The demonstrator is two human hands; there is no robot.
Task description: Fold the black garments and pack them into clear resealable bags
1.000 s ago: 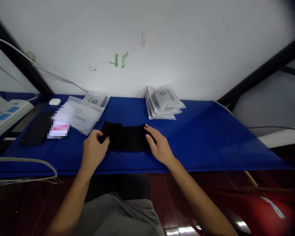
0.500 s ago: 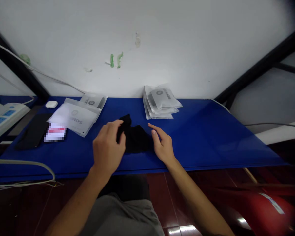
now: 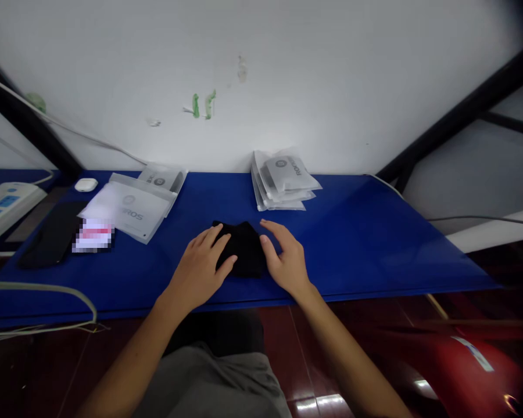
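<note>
A black cloth [image 3: 245,249] lies folded in a small, flat bundle near the front edge of the blue table [image 3: 357,249]. My left hand [image 3: 203,267] rests on its left side, fingers spread and palm down, with the fingertips touching the fabric. At the cloth's right edge is my right hand [image 3: 287,258], thumb and fingers apart, holding nothing. Behind the cloth stands a stack of frosted zip bags [image 3: 287,177] with dark printing.
More frosted bags [image 3: 135,209] lie at the left, beside a black phone [image 3: 54,232], a pixelated item [image 3: 93,235] and a white earphone case [image 3: 86,184]. A power strip [image 3: 9,203] sits far left; loose cables [image 3: 70,293] cross the front left edge.
My left hand has opened and lowered onto the cloth, whose raised left part now lies flat. My right hand has stayed beside it. The view has shifted slightly.
</note>
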